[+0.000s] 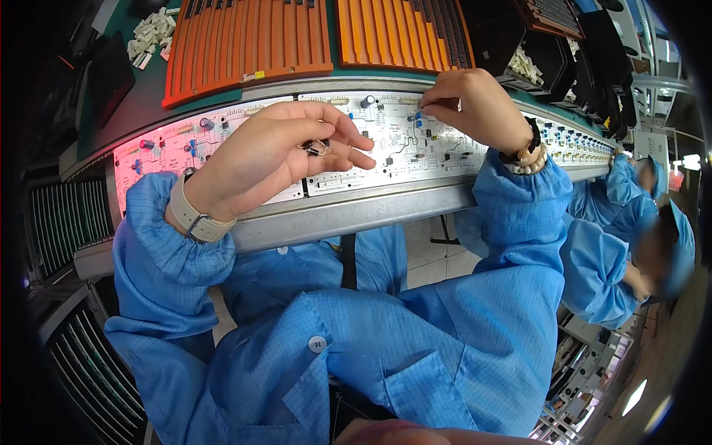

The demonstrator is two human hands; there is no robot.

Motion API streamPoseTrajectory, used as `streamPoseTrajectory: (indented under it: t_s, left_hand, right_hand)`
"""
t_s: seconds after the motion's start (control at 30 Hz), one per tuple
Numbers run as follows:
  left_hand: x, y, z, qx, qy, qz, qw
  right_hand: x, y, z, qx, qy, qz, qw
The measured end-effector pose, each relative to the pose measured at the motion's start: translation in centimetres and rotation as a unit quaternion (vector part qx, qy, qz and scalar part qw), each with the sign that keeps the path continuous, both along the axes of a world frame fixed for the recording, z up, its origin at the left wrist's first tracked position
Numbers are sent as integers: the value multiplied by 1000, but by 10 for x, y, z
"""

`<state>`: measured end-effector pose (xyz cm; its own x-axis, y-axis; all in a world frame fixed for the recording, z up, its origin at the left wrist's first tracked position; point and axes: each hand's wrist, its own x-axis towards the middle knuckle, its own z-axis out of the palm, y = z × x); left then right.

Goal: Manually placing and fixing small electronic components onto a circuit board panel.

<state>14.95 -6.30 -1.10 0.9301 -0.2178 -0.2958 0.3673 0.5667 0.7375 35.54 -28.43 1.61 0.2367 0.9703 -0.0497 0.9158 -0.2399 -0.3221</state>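
My left hand (271,144) hovers palm up over white circuit boards, fingers loosely curled around several small black electronic components (315,147) with wire leads. Under and between my hands lies a white circuit board (400,152) fitted with small parts. My right hand (475,107) reaches down to this board's far edge, thumb and forefinger pinched together. Just beside those fingertips stand blue disc-shaped components (419,119); whatever the pinch holds is too small to make out. A dark cylindrical capacitor (368,101) stands upright on the board between my hands.
A metal rail (356,216) runs along the near side of the boards. Beyond them stand an orange slotted tray (248,44) and a second orange tray (393,33) with black parts. White connectors (152,33) lie far left; black bins (526,67) stand right. Co-workers in blue (601,267) sit right.
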Motion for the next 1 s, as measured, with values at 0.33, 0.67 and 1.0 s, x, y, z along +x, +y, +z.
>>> streamPoseTrajectory:
  t_s: [0.33, 0.67, 1.0]
  left_hand:
    - [1, -3, 7, 23, 11, 8, 1000]
    - [-1, 0, -1, -33, 6, 14, 999]
    - [4, -4, 4, -87, 48, 25, 995]
  right_hand:
    - [6, 8, 6, -47, -21, 20, 998]
    - [11, 5, 2, -30, -29, 52, 998]
    - [-59, 35, 29, 188, 54, 40, 980]
